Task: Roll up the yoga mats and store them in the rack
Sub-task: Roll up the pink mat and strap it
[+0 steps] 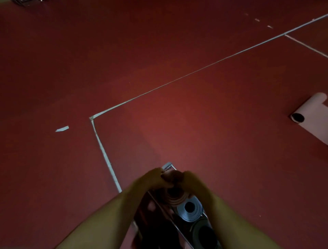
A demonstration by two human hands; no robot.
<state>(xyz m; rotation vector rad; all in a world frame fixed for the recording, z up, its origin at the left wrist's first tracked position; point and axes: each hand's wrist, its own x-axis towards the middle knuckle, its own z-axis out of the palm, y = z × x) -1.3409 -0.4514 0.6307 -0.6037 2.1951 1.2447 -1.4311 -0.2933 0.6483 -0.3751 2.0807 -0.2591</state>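
Note:
Both hands meet at the bottom centre over a rolled pink yoga mat (177, 199) standing on end in a metal wire rack (167, 166). My left hand (150, 179) and my right hand (190, 181) grip the top of this roll from either side. Right behind it in the rack stand a rolled blue-grey mat (190, 209) and a rolled black mat (204, 232), ends up. A pale pink mat (308, 120) lies half rolled on the floor at the right edge. The picture is dim and blurred.
The floor (159, 71) is dark red with white tape lines (195, 71) forming a corner at centre left. A loose strip of tape (62, 128) lies left of that corner. Something metallic shows at the top left corner (26, 1).

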